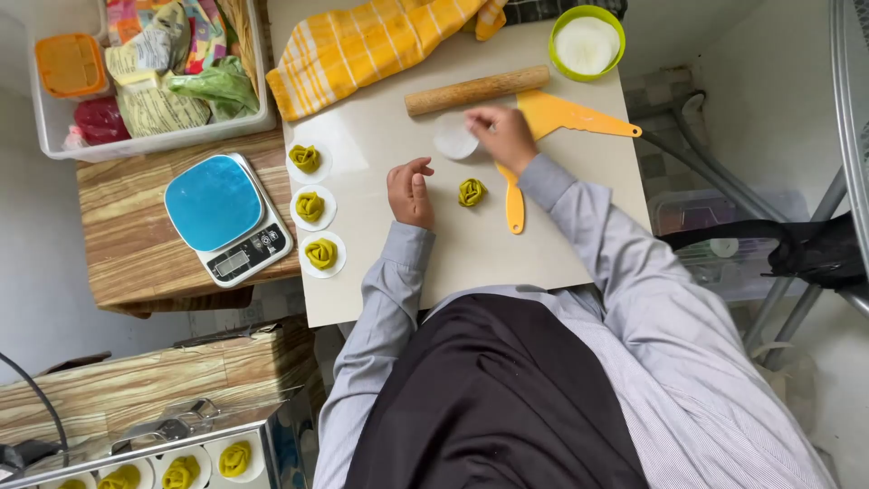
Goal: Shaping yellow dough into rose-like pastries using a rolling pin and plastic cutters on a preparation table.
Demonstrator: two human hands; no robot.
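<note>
Worktop (561, 244): pale square board filling the middle of the frame, the person's grey sleeves reaching up over it from the bottom.
Wooden table (127, 235): left of the worktop, lower, with a wood-grain top.
Plastic bin (54, 122): upper left of the frame, clear-walled, packed with packets, an orange-lidded box and a green bag.
Yellow cloth (362, 45): checked, bunched along the top edge of the worktop, just above the rolling pin.
Kitchen scale (226, 217): blue-topped, on the wooden table, just beside the worktop's left edge.
Rolling pin (475, 91): plain wood, lying slanted near the top of the worktop, just above the right hand.
Yellow scraper (570, 115): flat plastic, partly under the right hand, its handle pointing to the right edge.
Yellow spatula (514, 204): narrow handle showing below the right wrist.
Green bowl (588, 43): top right corner of the worktop, holding something white.
Right hand (502, 134): upper middle of the worktop, fingers pinched in a closed grip on the white paper round.
Left hand (409, 190): resting on the worktop at centre, fingers loosely curled, grip holding nothing.
White paper round (453, 140): small disc at the right hand's fingertips, below the rolling pin.
Loose dough rose (472, 192): green-yellow, bare on the worktop between the two hands, touching neither.
Three dough roses on rounds (310, 206): a column down the left edge of the worktop.
</note>
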